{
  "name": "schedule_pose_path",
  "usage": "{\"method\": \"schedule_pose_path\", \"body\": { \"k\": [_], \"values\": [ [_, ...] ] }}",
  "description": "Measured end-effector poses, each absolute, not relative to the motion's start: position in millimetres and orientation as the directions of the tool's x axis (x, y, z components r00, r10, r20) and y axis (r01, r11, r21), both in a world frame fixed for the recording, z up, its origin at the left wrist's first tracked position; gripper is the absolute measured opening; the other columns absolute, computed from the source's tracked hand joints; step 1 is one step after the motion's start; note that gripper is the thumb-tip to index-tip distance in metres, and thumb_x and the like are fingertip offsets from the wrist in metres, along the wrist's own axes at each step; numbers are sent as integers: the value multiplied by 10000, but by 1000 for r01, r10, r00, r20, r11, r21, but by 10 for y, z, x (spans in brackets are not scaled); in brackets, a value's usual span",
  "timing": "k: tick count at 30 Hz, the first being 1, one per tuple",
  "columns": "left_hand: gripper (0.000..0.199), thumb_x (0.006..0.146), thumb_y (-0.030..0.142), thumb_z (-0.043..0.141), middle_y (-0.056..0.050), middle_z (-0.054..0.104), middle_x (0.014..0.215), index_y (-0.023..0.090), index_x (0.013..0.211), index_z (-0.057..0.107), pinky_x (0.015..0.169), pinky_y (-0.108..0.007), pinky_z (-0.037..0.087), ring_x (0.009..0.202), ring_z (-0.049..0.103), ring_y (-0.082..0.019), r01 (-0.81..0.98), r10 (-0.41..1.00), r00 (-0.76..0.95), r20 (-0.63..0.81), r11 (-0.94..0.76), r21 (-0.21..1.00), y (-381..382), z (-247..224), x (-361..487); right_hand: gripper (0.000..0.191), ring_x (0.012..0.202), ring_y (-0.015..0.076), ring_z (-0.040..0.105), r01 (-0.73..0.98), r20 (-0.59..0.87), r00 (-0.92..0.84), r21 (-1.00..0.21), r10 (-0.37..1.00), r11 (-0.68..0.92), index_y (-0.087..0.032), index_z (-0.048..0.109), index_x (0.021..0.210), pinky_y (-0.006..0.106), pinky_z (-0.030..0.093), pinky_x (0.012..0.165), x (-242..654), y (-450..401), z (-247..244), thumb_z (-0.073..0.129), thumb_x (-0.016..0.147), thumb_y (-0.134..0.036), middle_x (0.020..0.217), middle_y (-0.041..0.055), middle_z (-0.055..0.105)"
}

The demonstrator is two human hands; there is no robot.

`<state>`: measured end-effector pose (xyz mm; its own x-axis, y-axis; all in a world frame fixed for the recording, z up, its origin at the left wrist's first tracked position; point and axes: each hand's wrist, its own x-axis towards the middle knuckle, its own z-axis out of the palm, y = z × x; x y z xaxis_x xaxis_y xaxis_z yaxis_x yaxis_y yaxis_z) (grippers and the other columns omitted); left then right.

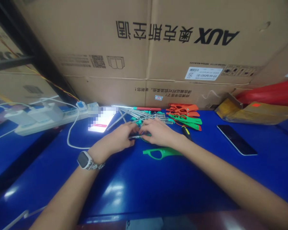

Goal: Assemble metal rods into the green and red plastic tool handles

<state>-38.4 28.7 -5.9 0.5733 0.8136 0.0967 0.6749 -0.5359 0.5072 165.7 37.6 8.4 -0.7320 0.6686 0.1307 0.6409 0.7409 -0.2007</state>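
My left hand (120, 138), with a watch on its wrist, is closed, thumb and fingers around a thin silver metal piece (134, 137). Fingertips of my right hand (157, 131) are pinched together right beside it; what they hold is hidden. Just beyond both hands lies a pile of silver metal rods (140, 114) with teal ends. Nearer to me, below my right wrist, a green plastic handle shell (166, 152) with an oval hole lies on the blue table (177, 191). A black and yellow screwdriver handle (186, 131) is partly covered by my right forearm.
Orange handle shells (183, 110) and green ones (188, 120) are stacked behind my right hand. A dark phone (236, 140) lies at right, near a yellow taped box (259, 113). At left are a lit phone (102, 121) and a white power strip (55, 118) with cables. Cardboard (134, 64) stands behind.
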Motion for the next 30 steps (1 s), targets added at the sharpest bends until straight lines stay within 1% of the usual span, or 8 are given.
{"method": "schedule_pose_path", "body": {
  "k": [4,9,13,16,19,21,27,30],
  "values": [
    [224,730,40,615,-54,673,927,165,906,673,765,-312,474,844,629,-206,730,828,559,45,-517,446,311,-71,-414,132,912,205,565,594,115,-793,-71,598,801,-190,720,875,349,273,823,1581,401,81,595,914,-204,926,51,667],
    [292,767,6,561,-61,729,908,184,922,735,756,-285,483,820,669,-195,740,823,568,24,-523,423,306,-69,-394,181,923,218,555,575,92,-816,35,571,817,-143,687,905,355,264,825,1564,390,105,526,949,-213,948,91,675],
    [284,773,2,550,-63,741,894,187,872,742,742,-287,485,798,675,-197,732,809,587,42,-552,400,315,-85,-399,142,925,224,559,602,110,-797,57,594,796,-144,675,933,353,274,819,1559,354,129,539,935,-187,991,94,674],
    [274,767,-3,547,-69,740,892,179,847,736,743,-294,489,806,676,-204,728,802,595,51,-564,389,334,-118,-417,142,889,215,568,609,102,-792,59,602,791,-146,671,930,350,285,810,1546,333,138,529,936,-149,971,86,678],
    [273,773,4,543,-76,741,912,178,853,737,741,-301,489,807,676,-208,718,792,606,72,-584,380,346,-139,-425,156,863,208,571,592,98,-804,40,586,805,-136,661,996,344,300,799,1558,334,131,528,922,-101,945,85,681],
    [273,783,10,537,-79,739,910,177,853,741,734,-302,490,796,673,-205,713,787,611,78,-591,378,346,-140,-423,184,886,209,565,580,111,-811,20,575,814,-138,661,1037,337,308,799,1584,342,119,524,922,-92,961,88,674],
    [276,784,23,546,-78,724,880,176,877,757,703,-290,491,759,660,-194,732,803,592,69,-572,370,334,-129,-414,197,881,209,543,572,129,-814,17,566,820,-164,718,905,346,318,805,1633,335,63,532,913,-100,942,82,645],
    [301,778,19,551,-72,725,890,189,903,766,697,-283,489,759,655,-189,731,802,593,68,-572,371,333,-132,-413,194,882,221,547,597,135,-796,19,590,802,-154,724,890,359,336,801,1604,301,37,537,903,-106,937,94,642]
  ]
}}
